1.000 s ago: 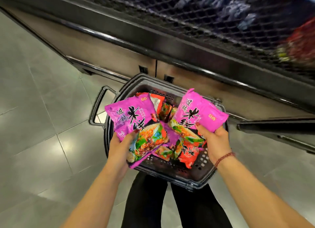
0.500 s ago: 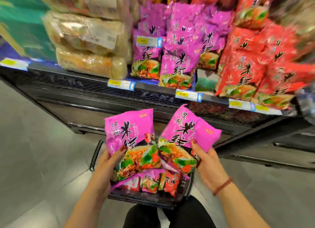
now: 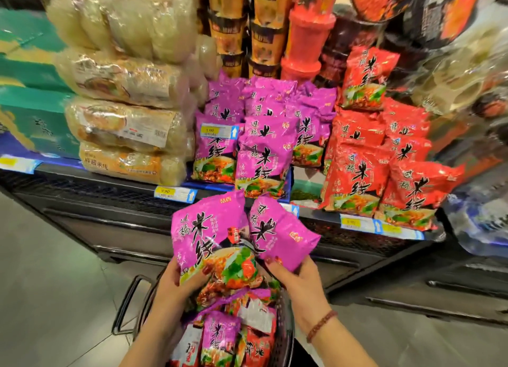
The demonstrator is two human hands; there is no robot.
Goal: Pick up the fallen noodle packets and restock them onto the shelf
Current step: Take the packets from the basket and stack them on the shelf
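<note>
shelf front (image 3: 115, 186) crowded with purple stock (image 3: 264, 158) ahead of held packets (image 3: 209, 237); basket (image 3: 284, 336) below

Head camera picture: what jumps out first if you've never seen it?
Centre frame, the left hand grips a bright purple packet and the right hand a second purple packet. Behind them the shelf holds matching purple stock, with red packets to its right.

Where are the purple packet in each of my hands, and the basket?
Left purple packet (image 3: 202, 229): head view, on its purple printed front.
Right purple packet (image 3: 287, 239): head view, on its purple front.
Basket (image 3: 286, 338): head view, on its dark right wall.
</note>
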